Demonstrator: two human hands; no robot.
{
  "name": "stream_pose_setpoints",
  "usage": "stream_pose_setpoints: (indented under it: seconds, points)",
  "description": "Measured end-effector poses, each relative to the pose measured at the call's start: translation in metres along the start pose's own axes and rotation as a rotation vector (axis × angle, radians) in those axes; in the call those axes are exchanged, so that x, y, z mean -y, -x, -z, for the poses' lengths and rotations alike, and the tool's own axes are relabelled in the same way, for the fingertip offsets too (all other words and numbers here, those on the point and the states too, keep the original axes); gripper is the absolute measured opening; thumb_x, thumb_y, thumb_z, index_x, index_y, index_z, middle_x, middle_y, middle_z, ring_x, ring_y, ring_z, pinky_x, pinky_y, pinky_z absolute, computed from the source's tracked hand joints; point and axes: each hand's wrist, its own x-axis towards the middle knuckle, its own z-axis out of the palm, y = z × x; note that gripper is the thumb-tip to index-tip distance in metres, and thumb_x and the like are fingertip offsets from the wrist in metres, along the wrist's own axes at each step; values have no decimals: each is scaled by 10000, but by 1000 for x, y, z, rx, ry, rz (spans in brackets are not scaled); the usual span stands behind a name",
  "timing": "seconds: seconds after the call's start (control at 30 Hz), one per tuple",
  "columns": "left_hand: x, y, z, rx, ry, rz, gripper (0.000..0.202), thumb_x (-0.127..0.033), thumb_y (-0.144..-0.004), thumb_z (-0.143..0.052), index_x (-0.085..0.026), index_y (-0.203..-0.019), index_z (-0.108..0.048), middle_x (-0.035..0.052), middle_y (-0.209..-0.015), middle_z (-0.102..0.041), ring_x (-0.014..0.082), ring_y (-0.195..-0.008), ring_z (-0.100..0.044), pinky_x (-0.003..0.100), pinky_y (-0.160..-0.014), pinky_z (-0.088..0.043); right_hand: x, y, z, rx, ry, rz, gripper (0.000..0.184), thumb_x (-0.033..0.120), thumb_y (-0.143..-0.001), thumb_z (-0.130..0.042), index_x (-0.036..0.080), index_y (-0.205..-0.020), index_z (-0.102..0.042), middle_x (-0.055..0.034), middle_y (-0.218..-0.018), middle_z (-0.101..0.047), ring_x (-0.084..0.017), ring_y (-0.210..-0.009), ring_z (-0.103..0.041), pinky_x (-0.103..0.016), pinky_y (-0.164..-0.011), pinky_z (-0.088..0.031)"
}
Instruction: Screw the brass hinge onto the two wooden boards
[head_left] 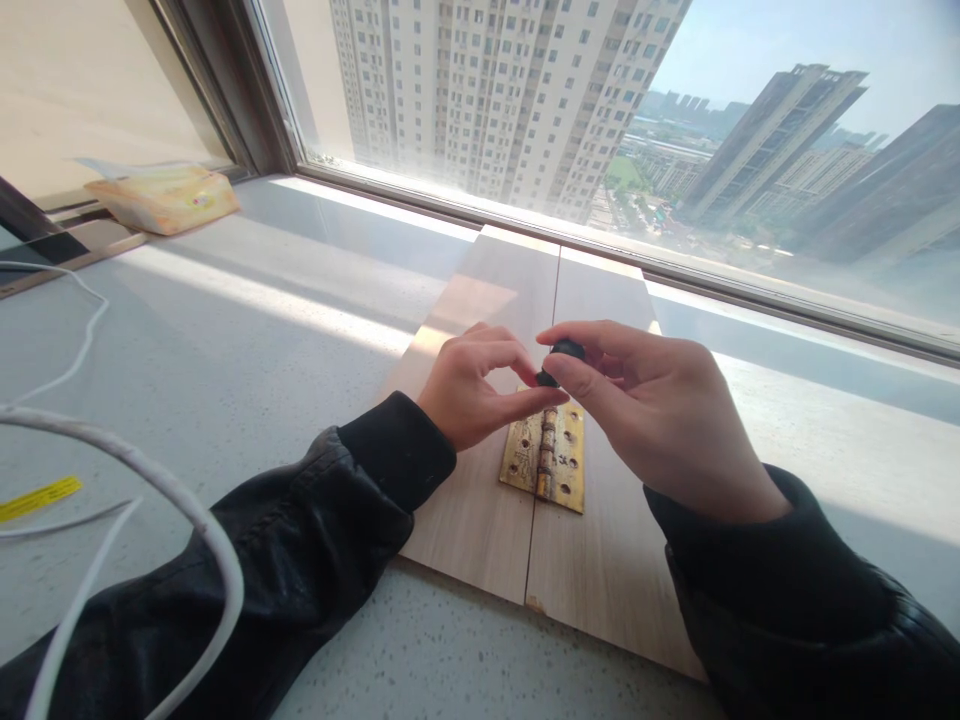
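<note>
Above the boards, my right hand [660,400] pinches a small black knob-like piece [568,349] between thumb and fingertips. The fingertips of my left hand [484,385] close on the lower end of the same black piece, so both hands meet at it. What exactly it is, I cannot make out. Just below lies an old brass hinge [547,462], opened flat, with several screw holes. Its knuckle runs along the seam between two pale wooden boards [480,540], one leaf on each board. My fingers cover the hinge's far end.
The boards lie on a speckled white sill [360,650] in front of a large window [750,200]. White cables [172,490] loop at the left, near a yellow label [41,498]. A yellow-orange soft pack [169,198] sits in the far left corner.
</note>
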Motion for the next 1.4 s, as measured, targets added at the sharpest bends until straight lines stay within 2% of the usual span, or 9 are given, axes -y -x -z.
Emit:
stream_pose_setpoints:
  seconds: [0.07,0.17,0.4,0.63,0.73,0.87,1.07,1.3,1.4]
  points:
    - [-2,1,-1,-36,-54,8,226,-339,-711,-679,-149,-612,-606,30,-679,-624,133,-671,-545,294,-652,-450,-1,-2,-1,-4,8,25,217,335,-822,-576,209,-976,-661,8,-714,-635,-113,-599,-560,-248,-556,-446]
    - [-4,2,-1,-88,-119,-10,203,-342,-705,-676,-154,-665,-615,24,-699,-618,130,-665,-533,287,-629,-437,0,-3,-1,28,6,29,224,342,-826,-572,208,-984,-657,13,-694,-626,-108,-589,-547,-237,-525,-424]
    - [-6,0,-1,-74,-73,-13,231,-351,-714,-676,-152,-650,-580,0,-651,-570,116,-640,-507,273,-606,-423,3,-2,5,89,4,92,239,317,-898,-463,226,-991,-664,36,-636,-587,-63,-512,-471,-207,-489,-388]
    - [-5,-3,3,161,49,-9,110,-278,-750,-653,-171,-768,-642,9,-739,-639,124,-712,-543,280,-668,-443,-1,2,5,27,22,-64,228,402,-828,-559,198,-869,-650,15,-634,-604,-90,-491,-462,-246,-453,-364]
    - [-6,-1,2,103,40,-6,125,-285,-768,-628,-163,-789,-644,18,-732,-631,125,-705,-544,281,-659,-443,2,0,2,32,-34,-77,206,400,-818,-575,210,-863,-640,20,-620,-587,-99,-508,-475,-248,-457,-361]
    - [-8,-1,1,-5,7,-3,176,-307,-716,-682,-141,-714,-623,19,-685,-602,122,-666,-532,276,-638,-440,6,-2,1,54,-53,-66,210,401,-828,-561,214,-885,-637,12,-644,-592,-106,-537,-493,-249,-464,-349]
    - [-4,-2,1,91,85,-51,126,-287,-726,-682,-168,-753,-651,20,-751,-649,136,-751,-560,290,-708,-461,8,1,1,-7,78,-84,236,411,-797,-592,176,-793,-616,0,-604,-579,-116,-515,-492,-256,-442,-338]
    - [-5,0,-2,6,21,-7,186,-337,-696,-701,-166,-737,-641,20,-712,-627,134,-680,-522,290,-650,-449,9,0,-3,-12,-8,-105,236,416,-799,-586,180,-789,-591,-20,-638,-606,-128,-525,-513,-263,-440,-350]
    - [-6,-2,-2,34,32,-18,142,-307,-720,-685,-172,-739,-644,14,-711,-625,136,-709,-529,294,-679,-453,11,0,-3,-38,58,-112,248,418,-794,-586,177,-737,-585,-3,-554,-565,-111,-459,-466,-255,-406,-327]
